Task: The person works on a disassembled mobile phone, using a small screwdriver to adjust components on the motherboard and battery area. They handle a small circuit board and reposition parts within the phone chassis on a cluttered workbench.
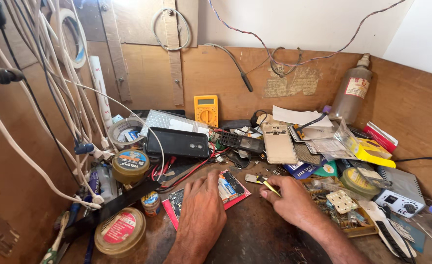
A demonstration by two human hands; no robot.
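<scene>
My left hand [202, 210] lies flat, palm down, on a dark circuit board [177, 199] that rests on a red mat [235, 199] on the brown workbench. Its fingertips reach small colourful boxes [230, 186] on the mat. My right hand [288, 198] pinches thin yellow tweezers [270, 187], whose tip touches a small metal part [252, 178] on the bench. A black phone [177, 143] lies behind the left hand, and a gold phone back shell [279, 143] behind the right.
A yellow multimeter [206, 110] leans on the back wall. Round tins [130, 165] and a tape roll [120, 231] sit left, under hanging white cables [54, 88]. A brown bottle [351, 90], yellow box [372, 149], parts tray [343, 208] and white device [396, 195] crowd the right.
</scene>
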